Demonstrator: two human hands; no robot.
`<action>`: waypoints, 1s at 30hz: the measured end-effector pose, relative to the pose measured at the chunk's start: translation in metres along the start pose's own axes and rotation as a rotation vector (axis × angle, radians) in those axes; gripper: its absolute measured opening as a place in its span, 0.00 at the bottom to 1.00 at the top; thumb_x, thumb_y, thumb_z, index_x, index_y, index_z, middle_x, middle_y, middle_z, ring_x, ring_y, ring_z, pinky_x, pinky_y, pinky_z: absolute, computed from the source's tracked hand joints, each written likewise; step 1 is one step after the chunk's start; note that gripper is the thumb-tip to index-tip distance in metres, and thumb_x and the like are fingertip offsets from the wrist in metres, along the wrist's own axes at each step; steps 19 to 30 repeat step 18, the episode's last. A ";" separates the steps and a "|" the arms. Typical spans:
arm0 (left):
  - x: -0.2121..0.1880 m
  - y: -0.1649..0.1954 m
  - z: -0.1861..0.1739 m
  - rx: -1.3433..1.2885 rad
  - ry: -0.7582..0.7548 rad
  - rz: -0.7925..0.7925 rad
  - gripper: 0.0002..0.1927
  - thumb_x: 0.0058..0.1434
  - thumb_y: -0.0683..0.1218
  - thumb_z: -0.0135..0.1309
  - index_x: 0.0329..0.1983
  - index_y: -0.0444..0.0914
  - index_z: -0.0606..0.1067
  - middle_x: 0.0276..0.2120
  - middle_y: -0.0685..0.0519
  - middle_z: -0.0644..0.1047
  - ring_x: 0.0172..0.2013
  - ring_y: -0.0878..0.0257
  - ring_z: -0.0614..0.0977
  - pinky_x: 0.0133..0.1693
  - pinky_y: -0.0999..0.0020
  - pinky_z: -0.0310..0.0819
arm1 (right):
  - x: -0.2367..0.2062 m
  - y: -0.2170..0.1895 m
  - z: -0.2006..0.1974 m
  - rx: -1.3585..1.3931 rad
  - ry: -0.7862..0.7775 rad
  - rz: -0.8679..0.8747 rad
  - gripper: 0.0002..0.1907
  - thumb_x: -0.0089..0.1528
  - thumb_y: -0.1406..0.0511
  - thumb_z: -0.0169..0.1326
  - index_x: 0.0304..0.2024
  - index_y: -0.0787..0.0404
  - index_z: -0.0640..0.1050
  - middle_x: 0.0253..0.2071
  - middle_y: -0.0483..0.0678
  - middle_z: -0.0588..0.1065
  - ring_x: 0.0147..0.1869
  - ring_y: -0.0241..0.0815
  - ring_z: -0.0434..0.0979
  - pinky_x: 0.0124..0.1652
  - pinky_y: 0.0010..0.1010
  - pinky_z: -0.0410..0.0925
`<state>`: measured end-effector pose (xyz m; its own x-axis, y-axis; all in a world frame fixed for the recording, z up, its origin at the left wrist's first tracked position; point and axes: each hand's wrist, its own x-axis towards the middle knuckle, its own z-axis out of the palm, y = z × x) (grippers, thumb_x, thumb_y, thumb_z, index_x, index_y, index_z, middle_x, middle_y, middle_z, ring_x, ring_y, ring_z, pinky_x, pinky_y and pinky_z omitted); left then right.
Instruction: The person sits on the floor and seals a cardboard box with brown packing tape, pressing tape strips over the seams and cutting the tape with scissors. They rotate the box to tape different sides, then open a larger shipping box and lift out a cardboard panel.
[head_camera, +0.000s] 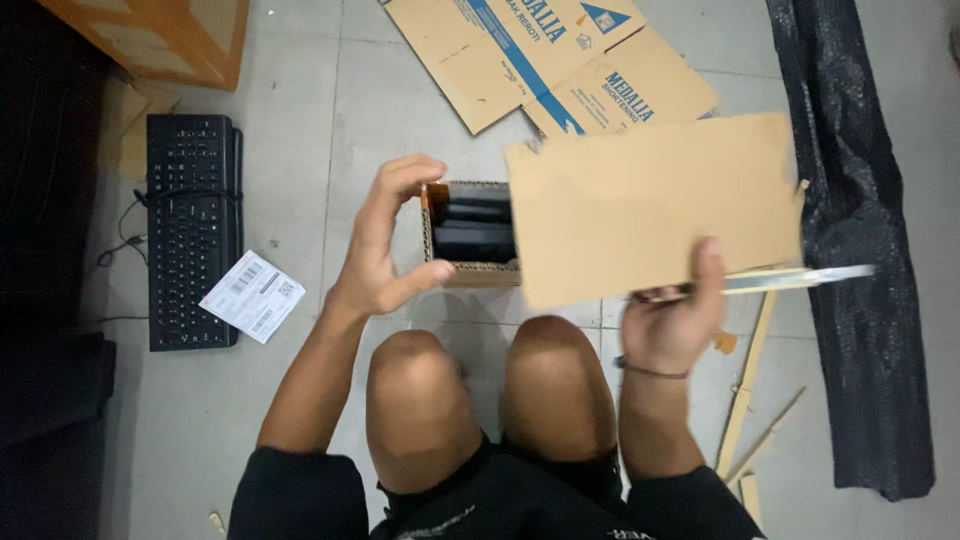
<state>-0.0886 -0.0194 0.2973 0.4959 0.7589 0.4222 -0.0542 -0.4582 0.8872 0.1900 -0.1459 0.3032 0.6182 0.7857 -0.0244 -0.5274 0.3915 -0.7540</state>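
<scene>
Two bare knees (480, 400) nearest, bent over the grey floor (300, 420), above a black shirt (480, 505). Just past the left knee, the left hand (385, 250), curled like a big letter C, fingers half open, thumb tip pressing the near left corner of a small cardboard box (470, 235). Inside the box, flat black things (475, 228) packed side by side. Just past the right knee, the right hand (672, 315), closed around a flat piece of cardboard (650, 205), thumb on top of its near edge, fingers hidden under it; a thin band on the wrist. Held level over the right part of the box, that piece, covering it. A knife blade (815, 275) poking out to the right from under the same hand; cannot tell how it is held. Thin cardboard strips (745, 400) lying on the floor by the right arm. Off to the left on the floor, a white paper label (252, 296) touching a black keyboard (190, 230) with its cord wrapped around. Far right, a long black plastic sheet (865, 250). Farthest away, flattened brown boxes with blue print (550, 55), and one more brown box (165, 35) at the far left corner.
</scene>
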 end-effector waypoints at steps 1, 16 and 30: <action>0.004 0.002 0.001 0.049 -0.019 0.013 0.46 0.52 0.57 0.69 0.71 0.38 0.64 0.68 0.42 0.65 0.64 0.50 0.72 0.65 0.57 0.67 | -0.007 0.009 0.005 -0.032 0.023 -0.017 0.11 0.76 0.59 0.49 0.44 0.59 0.73 0.27 0.38 0.67 0.28 0.28 0.64 0.32 0.23 0.60; 0.036 0.007 0.010 0.155 -0.184 0.059 0.41 0.46 0.55 0.75 0.64 0.42 0.75 0.73 0.38 0.62 0.65 0.43 0.75 0.66 0.52 0.74 | -0.022 0.020 -0.016 -0.218 0.007 0.215 0.19 0.72 0.57 0.54 0.31 0.56 0.65 0.20 0.38 0.58 0.21 0.30 0.55 0.22 0.25 0.52; 0.032 0.001 0.008 0.130 -0.155 0.079 0.39 0.47 0.54 0.74 0.64 0.43 0.76 0.73 0.40 0.63 0.68 0.43 0.75 0.68 0.52 0.74 | -0.017 0.023 -0.037 -0.129 -0.059 0.197 0.23 0.76 0.55 0.54 0.30 0.57 0.64 0.19 0.38 0.57 0.21 0.30 0.54 0.23 0.25 0.51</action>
